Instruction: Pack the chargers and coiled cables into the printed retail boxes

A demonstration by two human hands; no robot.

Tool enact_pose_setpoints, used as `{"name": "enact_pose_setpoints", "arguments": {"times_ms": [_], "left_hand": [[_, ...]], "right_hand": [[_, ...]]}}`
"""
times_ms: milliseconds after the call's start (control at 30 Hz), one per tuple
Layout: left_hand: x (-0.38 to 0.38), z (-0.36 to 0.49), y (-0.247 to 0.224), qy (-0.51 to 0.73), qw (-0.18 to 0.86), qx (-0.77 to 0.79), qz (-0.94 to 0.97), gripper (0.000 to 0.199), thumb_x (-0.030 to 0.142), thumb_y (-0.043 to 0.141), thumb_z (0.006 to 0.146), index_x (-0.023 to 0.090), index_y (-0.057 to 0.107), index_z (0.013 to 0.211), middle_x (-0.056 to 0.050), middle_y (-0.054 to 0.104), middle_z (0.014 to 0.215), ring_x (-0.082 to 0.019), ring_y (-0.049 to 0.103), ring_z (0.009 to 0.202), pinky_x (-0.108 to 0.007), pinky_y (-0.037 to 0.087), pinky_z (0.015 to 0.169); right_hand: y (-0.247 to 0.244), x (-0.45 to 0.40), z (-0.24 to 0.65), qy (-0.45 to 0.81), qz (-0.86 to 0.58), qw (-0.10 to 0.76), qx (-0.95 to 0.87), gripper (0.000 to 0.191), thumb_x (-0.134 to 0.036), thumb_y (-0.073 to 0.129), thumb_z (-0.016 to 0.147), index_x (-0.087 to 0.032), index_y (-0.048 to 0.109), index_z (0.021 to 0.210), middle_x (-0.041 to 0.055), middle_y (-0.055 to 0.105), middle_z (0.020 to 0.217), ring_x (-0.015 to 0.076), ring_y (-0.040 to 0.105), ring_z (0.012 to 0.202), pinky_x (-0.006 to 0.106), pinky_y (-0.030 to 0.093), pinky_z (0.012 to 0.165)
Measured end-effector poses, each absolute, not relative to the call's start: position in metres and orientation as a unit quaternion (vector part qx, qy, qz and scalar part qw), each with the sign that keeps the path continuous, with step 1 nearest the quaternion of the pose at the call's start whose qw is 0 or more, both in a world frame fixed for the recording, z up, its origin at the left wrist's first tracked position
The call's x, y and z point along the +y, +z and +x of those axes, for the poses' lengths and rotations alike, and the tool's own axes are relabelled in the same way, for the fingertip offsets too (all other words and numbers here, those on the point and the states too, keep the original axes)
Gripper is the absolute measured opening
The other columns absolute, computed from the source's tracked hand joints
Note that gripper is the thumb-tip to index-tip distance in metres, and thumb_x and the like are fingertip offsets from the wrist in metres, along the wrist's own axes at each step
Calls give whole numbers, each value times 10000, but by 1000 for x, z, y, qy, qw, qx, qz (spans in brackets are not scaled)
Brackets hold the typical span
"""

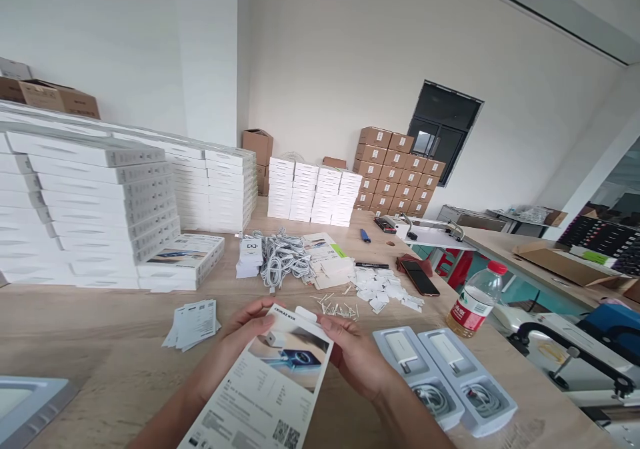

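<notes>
Both hands hold a white printed product box [273, 382] just above the wooden table [100, 362], its far end with the hang tab pointing away from me. My left hand [240, 339] grips its left edge near the top. On the box's right edge rests my right hand [355, 359], thumb on the front face. Right of my right hand lie two grey plastic trays [445, 376], each holding a white charger and a coiled cable.
Tall stacks of white boxes [100, 196] fill the left and far side. A pile of white cables [280, 256], small paper slips [193, 324], a phone [421, 277] and a water bottle [475, 299] lie ahead. Brown cartons [395, 172] stand by the wall.
</notes>
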State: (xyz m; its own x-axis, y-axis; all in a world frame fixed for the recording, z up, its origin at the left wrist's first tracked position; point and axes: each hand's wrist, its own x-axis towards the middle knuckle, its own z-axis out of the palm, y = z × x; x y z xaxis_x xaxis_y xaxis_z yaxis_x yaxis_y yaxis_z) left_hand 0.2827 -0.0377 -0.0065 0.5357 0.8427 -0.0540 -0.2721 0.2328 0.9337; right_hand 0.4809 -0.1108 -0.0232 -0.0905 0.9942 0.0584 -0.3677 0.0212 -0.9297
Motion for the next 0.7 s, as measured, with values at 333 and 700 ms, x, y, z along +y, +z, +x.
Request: {"name": "enact_pose_setpoints", "arguments": {"times_ms": [333,700], "left_hand": [[-35,276,-7,353,690,296,558,304,435,716,813,237,666,1039,5,656,808,-186,625,724,-261,475,652],[-47,281,-9,307,608,228,696,319,453,639,878,225,656,1100,-12,612,832,-160,531,739,-238,430,644]], "right_hand": [[-19,-115,476,476,-418,535,-559,387,-563,631,871,-281,753,1107,4,741,990,214,643,905,320,469,850],[-37,-104,486,577,-450,561,-387,383,-512,864,631,-155,741,698,5,688,618,108,542,518,227,385,539]]}}
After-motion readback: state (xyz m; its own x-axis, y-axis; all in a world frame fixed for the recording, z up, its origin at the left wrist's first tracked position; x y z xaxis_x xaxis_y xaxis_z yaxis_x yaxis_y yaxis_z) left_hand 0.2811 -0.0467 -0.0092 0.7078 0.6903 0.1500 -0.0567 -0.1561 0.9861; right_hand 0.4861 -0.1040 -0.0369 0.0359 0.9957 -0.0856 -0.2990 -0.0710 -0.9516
